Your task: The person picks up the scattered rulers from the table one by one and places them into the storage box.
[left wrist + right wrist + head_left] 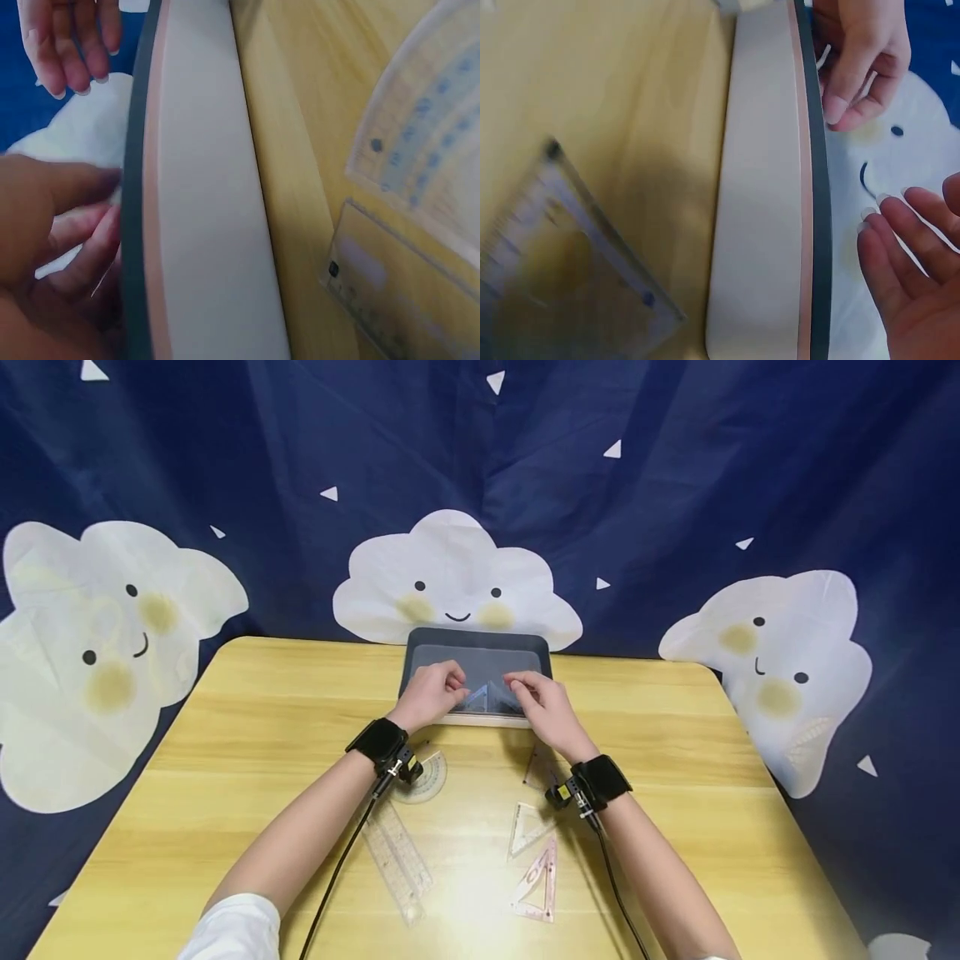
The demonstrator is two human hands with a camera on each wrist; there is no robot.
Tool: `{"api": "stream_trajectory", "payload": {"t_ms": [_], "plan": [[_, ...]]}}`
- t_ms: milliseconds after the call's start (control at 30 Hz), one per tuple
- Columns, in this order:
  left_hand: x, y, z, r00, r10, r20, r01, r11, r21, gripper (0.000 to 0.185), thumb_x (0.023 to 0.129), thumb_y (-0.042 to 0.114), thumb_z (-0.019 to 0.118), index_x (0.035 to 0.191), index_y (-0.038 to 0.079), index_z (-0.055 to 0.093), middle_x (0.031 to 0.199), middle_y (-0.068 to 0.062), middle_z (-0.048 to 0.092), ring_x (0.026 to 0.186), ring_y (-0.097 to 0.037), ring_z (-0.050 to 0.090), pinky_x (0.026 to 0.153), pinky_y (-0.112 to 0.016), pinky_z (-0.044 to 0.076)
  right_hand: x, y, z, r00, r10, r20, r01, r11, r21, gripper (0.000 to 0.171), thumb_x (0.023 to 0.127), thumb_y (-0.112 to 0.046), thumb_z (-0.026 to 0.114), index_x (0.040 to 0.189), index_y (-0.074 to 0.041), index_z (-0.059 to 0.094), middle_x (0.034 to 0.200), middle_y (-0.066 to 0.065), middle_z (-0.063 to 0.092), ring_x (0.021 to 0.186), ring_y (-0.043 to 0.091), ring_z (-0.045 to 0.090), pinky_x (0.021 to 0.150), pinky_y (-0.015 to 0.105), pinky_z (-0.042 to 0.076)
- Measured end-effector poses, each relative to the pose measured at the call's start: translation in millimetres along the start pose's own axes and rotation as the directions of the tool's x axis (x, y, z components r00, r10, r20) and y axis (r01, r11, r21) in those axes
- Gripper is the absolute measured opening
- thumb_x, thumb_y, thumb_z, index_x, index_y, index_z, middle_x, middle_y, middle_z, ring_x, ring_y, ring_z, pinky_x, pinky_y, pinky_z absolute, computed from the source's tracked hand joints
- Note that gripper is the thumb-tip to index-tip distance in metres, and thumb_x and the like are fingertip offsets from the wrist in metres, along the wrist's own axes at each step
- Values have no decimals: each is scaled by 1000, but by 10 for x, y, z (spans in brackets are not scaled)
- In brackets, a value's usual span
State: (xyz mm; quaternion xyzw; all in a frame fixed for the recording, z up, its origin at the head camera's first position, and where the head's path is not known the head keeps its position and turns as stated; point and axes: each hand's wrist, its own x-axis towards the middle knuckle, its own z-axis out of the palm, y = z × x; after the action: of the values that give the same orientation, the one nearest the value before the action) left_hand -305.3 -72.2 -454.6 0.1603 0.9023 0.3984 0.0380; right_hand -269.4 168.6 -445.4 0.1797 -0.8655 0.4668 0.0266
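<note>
Transparent set square (pixel 487 697): lay inside the grey tray (pixel 480 642), near its front wall, between both hands.
Left hand (pixel 431 693): fingers curled, their tips pinching the left corner of the set square; the wrist view showed curled fingers (pixel 71 225) just inside the tray rim (pixel 135 225).
Right hand (pixel 542 700): fingers bent down at the right corner of the set square; whether they gripped it could not be told; in the wrist view the fingers (pixel 900 232) appeared loosely extended beside the tray rim.
Grey tray: stood at the far edge of the wooden table (pixel 247 727), its dark rim over a pale outer wall (pixel 761 187).
Wrist bands: black straps with small cameras and cables sat on the left wrist (pixel 378 743) and the right wrist (pixel 600 779).
Protractor (pixel 427 777): clear half-disc on the table, just below the left wrist.
Straight ruler (pixel 397 856): clear, lying at a slant beside the left forearm.
Small set square (pixel 538 764): dark-tinted, beside the right wrist, on the table near the tray front.
Clear set square (pixel 528 827): lay nearer the person.
Pink set square (pixel 540 881): lay just below the clear one.
Backdrop (pixel 675 485): dark blue cloth with white smiling clouds hung behind the table.
</note>
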Motion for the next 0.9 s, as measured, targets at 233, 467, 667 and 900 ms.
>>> {"api": "stream_trajectory", "payload": {"t_ms": [233, 467, 667, 900], "plan": [[-320, 54, -72, 994, 23, -110, -26, 999, -25, 18, 96, 13, 77, 106, 1, 69, 99, -10, 73, 91, -23, 70, 86, -37, 58, -232, -182, 101, 998, -51, 21, 50, 998, 40, 27, 108, -13, 59, 130, -1, 70, 125, 16, 71, 112, 26, 70, 95, 41, 59], [-658, 74, -191, 996, 47, -81, -48, 999, -20, 16, 95, 17, 78, 101, 5, 69, 93, -5, 73, 85, -18, 69, 80, -36, 58, -266, -351, 285, 986, -126, 108, 127, 992, -5, 28, 102, -12, 68, 127, 1, 71, 121, 14, 73, 107, 25, 71, 92, 41, 60], [-930, -42, -265, 998, 63, -1, -63, 993, 103, 23, 92, 18, 80, 107, 3, 71, 101, -9, 75, 95, -25, 71, 87, -43, 59, -204, -439, 515, 953, -187, 237, 206, 977, -60, 34, 98, -11, 72, 130, 1, 69, 128, 14, 71, 115, 30, 69, 95, 44, 59], [-1157, -224, -218, 997, -2, 81, -20, 964, 267, 52, 83, 26, 88, 123, -2, 69, 118, -19, 68, 113, -39, 61, 98, -52, 49, -176, -465, 798, 915, -194, 354, 263, 952, -158, 43, 94, -12, 78, 134, 1, 66, 131, 15, 70, 116, 32, 69, 99, 43, 57]]}}
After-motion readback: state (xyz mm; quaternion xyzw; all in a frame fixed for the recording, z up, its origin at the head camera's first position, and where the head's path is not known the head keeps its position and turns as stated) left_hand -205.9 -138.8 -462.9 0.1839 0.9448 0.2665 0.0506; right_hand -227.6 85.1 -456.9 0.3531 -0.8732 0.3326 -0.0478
